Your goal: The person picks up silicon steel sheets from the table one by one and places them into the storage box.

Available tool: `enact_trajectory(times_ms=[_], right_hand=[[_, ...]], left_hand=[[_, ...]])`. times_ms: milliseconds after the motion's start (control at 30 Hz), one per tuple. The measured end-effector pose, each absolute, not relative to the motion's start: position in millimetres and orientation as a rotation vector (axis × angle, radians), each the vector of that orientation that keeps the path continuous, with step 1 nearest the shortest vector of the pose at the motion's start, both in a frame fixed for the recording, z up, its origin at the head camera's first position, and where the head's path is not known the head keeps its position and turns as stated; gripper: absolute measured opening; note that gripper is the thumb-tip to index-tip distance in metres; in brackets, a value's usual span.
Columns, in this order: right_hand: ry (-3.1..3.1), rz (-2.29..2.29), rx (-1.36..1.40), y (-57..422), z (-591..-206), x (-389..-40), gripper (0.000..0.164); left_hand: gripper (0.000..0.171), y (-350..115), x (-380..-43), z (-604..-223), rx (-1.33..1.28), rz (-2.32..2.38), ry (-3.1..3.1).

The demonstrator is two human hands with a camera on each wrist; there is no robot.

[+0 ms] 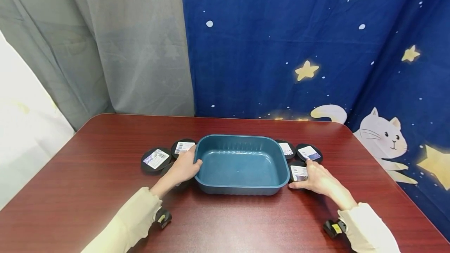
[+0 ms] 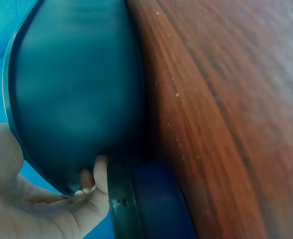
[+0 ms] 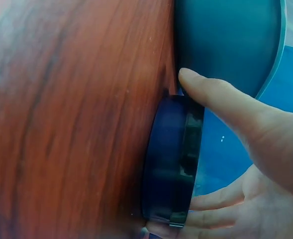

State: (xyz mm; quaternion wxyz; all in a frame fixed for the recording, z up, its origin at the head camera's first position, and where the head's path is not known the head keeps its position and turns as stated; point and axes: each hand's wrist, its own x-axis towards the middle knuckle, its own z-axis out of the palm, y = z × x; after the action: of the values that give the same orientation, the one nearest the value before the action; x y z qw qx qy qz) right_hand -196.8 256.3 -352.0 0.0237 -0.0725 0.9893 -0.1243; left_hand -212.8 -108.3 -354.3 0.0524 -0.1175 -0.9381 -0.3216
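Note:
A teal rectangular basin (image 1: pixel 242 169) stands on the table, its inside bare. My left hand (image 1: pixel 185 166) grips its left rim, thumb over the edge and fingers along the outer wall. In the left wrist view those fingers (image 2: pixel 100 174) lie between the basin wall (image 2: pixel 81 89) and a dark round container (image 2: pixel 156 204). To the right of the basin, my right hand (image 1: pixel 318 179) holds a black round container with a white label (image 1: pixel 299 173). Its thumb (image 3: pixel 206 89) is on the side near the basin, with the other fingers round the opposite side of the container (image 3: pixel 171 164).
More black round labelled containers flank the basin: one at far left (image 1: pixel 156 160), one by the left rim (image 1: pixel 183 147), and two behind my right hand, a nearer one (image 1: pixel 286 149) and an outer one (image 1: pixel 309 152). Others at left are partly hidden. Curtains hang behind the reddish-brown table (image 1: pixel 225 225).

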Motion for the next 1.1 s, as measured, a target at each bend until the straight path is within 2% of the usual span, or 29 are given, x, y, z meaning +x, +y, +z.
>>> enact_trajectory(times_ms=[267, 767, 933, 1100], right_hand=[[3.058, -0.339, -0.234, 256.4, -352.7, -199.1, 0.09], [3.114, -0.414, -0.198, 259.0, -355.8, -196.5, 0.079], [3.217, -0.473, -0.266, 259.7, -353.6, -194.5, 0.074], [3.319, -0.571, -0.354, 260.2, -354.6, -194.7, 0.077]], left_hand=[[0.063, -107.5, -214.4, -355.2, -0.342, -1.008, -2.89], [0.063, -106.8, -213.7, -353.8, -0.347, -0.992, -2.904], [0.063, -107.6, -213.9, -351.8, -0.352, -0.991, -2.904], [0.063, -108.4, -214.6, -352.4, -0.352, -1.012, -2.902]])
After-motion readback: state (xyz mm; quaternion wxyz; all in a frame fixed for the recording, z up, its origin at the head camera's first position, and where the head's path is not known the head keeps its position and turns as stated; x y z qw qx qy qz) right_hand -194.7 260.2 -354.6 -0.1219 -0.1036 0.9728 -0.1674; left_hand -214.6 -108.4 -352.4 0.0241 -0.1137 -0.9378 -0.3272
